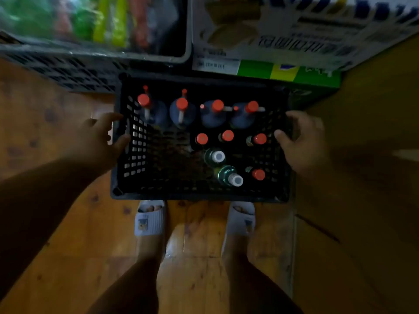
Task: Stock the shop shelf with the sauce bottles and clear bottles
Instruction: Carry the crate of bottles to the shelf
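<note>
A black plastic crate (127, 196) stands on the floor in front of my feet. Inside it, along the far side, stand several large dark sauce bottles (182, 114) with red caps. Nearer are several small red-capped bottles (202, 138) and two clear green-tinted bottles (215, 157) with white caps. My left hand (102, 137) grips the crate's left rim, thumb over the inner wall. My right hand (301, 141) grips the right rim with curled fingers.
A grey lattice crate (68, 71) holding bright packets sits at the far left. A printed cardboard box (283, 37) lies on a green carton (313, 75) at the far right. A brown cardboard box (362, 200) stands to the right. The floor is orange tile.
</note>
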Demonstrator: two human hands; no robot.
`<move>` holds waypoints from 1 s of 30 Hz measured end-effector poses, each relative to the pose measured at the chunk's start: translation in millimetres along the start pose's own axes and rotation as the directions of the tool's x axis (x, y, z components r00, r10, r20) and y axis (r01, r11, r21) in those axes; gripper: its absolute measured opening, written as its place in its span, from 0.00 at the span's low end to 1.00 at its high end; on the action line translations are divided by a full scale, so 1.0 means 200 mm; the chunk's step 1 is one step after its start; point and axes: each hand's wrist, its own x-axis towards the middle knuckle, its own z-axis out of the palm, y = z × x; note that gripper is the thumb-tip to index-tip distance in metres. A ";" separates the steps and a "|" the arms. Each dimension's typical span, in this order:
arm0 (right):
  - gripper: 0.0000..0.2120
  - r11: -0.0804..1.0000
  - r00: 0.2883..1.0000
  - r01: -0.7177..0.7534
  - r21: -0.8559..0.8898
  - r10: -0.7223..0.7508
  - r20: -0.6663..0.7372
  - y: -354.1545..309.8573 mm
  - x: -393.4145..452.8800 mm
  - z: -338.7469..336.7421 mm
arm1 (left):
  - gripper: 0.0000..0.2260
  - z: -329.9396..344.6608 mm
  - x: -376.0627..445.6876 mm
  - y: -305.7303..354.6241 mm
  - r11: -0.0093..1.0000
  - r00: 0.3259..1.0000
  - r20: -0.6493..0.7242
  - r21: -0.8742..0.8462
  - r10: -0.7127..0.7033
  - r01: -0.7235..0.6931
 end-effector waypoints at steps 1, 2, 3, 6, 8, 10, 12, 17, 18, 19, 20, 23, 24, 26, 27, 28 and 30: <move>0.23 1.000 1.000 -0.031 0.005 0.031 0.004 0.06 0.03 0.04 | 0.21 0.03 0.02 -0.02 0.999 1.000 -0.018 -0.036 -0.025 0.025; 0.24 0.997 0.996 -0.076 0.006 0.076 0.041 0.09 0.05 0.06 | 0.20 0.06 0.04 -0.03 0.996 0.997 -0.036 -0.061 -0.063 0.061; 0.25 0.995 0.992 -0.093 0.040 0.090 0.084 0.15 0.07 0.09 | 0.20 0.09 0.06 -0.04 0.994 0.995 -0.047 -0.074 -0.085 0.081; 0.25 0.977 0.975 -0.152 0.149 0.123 0.186 0.23 0.12 0.16 | 0.20 0.16 0.10 -0.03 0.986 0.987 -0.040 -0.060 -0.155 0.153; 0.25 0.962 0.976 -0.135 0.236 0.088 0.199 0.25 0.16 0.17 | 0.19 0.19 0.14 -0.05 0.982 0.989 -0.024 -0.122 -0.148 0.144; 0.26 0.942 0.972 -0.142 0.303 0.076 0.221 0.27 0.20 0.19 | 0.14 0.21 0.18 -0.05 0.934 0.985 0.050 -0.313 -0.165 0.172; 0.27 0.942 0.973 -0.123 0.312 0.053 0.223 0.30 0.20 0.22 | 0.17 0.22 0.21 -0.05 0.871 0.981 0.126 -0.453 -0.149 0.190; 0.33 0.890 0.990 -0.133 0.436 0.102 0.094 0.36 0.18 0.29 | 0.22 0.25 0.24 -0.10 0.779 0.978 0.174 -0.596 -0.114 0.196; 0.34 0.873 0.990 -0.140 0.467 0.120 0.071 0.37 0.18 0.31 | 0.21 0.25 0.24 -0.11 0.761 0.976 0.188 -0.616 -0.111 0.205; 0.35 0.856 0.990 -0.142 0.497 0.132 0.056 0.39 0.17 0.31 | 0.21 0.25 0.24 -0.13 0.737 0.973 0.204 -0.640 -0.112 0.219; 0.35 0.850 0.989 -0.143 0.506 0.135 0.052 0.39 0.17 0.32 | 0.21 0.25 0.24 -0.13 0.716 0.970 0.216 -0.659 -0.112 0.229; 0.35 0.863 0.993 -0.113 0.492 0.085 0.080 0.39 0.15 0.31 | 0.21 0.25 0.25 -0.15 0.693 0.964 0.244 -0.678 -0.103 0.245; 0.36 0.875 0.993 -0.106 0.472 0.070 0.093 0.39 0.15 0.31 | 0.21 0.25 0.25 -0.15 0.694 0.964 0.244 -0.677 -0.103 0.245; 0.38 0.881 0.992 -0.106 0.461 0.060 0.113 0.40 0.16 0.31 | 0.21 0.25 0.26 -0.16 0.691 0.965 0.239 -0.679 -0.110 0.247; 0.39 0.876 0.991 -0.111 0.470 0.061 0.120 0.40 0.17 0.31 | 0.22 0.25 0.26 -0.16 0.688 0.964 0.240 -0.681 -0.111 0.249; 0.39 0.873 0.990 -0.120 0.472 0.067 0.127 0.40 0.18 0.31 | 0.22 0.25 0.26 -0.16 0.682 0.963 0.249 -0.687 -0.103 0.251; 0.40 0.884 0.988 -0.120 0.452 0.063 0.140 0.40 0.20 0.29 | 0.23 0.25 0.26 -0.17 0.674 0.960 0.267 -0.694 -0.087 0.254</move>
